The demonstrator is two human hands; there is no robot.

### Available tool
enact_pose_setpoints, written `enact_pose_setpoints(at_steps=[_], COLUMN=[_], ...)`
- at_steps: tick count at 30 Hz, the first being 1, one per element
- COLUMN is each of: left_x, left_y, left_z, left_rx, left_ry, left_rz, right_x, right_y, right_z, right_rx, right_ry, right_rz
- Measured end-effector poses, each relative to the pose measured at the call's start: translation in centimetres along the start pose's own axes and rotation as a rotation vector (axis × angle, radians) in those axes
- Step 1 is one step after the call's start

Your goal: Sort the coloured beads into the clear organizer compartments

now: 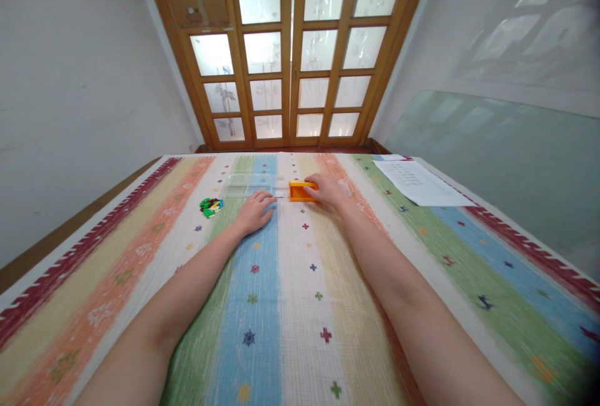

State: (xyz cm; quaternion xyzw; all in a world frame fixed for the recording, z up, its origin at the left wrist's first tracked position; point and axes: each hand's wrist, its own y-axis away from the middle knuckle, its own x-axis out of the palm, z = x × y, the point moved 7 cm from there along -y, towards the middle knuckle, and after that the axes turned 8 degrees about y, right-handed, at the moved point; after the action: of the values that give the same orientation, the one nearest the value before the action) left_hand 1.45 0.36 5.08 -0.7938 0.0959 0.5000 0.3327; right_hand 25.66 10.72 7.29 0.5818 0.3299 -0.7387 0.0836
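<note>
My right hand (pixel 327 190) grips a small orange-yellow open box (pixel 295 198) at its right end, with the thumb at its opening and the fingers over the top. The box rests on the striped tablecloth. Just to the left, my left hand (pixel 255 213) lies with its fingers stretched out toward the box, at the near right edge of a clear plastic container (pixel 234 185). Whether the fingertips touch the container cannot be made out. Left of that hand sits a small pile of green, brown, yellow and white pieces (pixel 210 207), too small to name.
A striped, patterned tablecloth (pixel 295 306) covers the table. White printed sheets (pixel 417 181) lie at the far right. Beyond the table's far edge stand wooden doors with glass panes (pixel 290 50). A glass panel (pixel 497 162) leans by the right wall.
</note>
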Motion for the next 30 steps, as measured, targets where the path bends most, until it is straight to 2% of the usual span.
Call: enact_pose_setpoints(at_steps=[9, 17, 20, 25, 30], left_x=[0.0, 0.1, 0.2, 0.2, 0.2], left_y=[0.0, 0.1, 0.1, 0.2, 0.2], left_z=[-0.1, 0.1, 0.2, 0.2, 0.3], left_rx=[-0.003, 0.008, 0.000, 0.001, 0.008], left_ry=[0.017, 0.017, 0.029, 0.035, 0.025], left_rz=[0.018, 0.013, 0.017, 0.018, 0.016], right_x=[-1.7, -2.0, -1.6, -0.7, -0.4], right_y=[-0.1, 0.2, 0.3, 0.5, 0.4], right_z=[-0.3, -3.3, -4.4, -5.8, -5.5], right_rx=[0.049, 0.357, 0.432, 0.543, 0.542], right_ry=[0.014, 0.039, 0.004, -0.152, -0.318], right_rz=[-0.238, -0.476, -0.502, -0.469, -0.483])
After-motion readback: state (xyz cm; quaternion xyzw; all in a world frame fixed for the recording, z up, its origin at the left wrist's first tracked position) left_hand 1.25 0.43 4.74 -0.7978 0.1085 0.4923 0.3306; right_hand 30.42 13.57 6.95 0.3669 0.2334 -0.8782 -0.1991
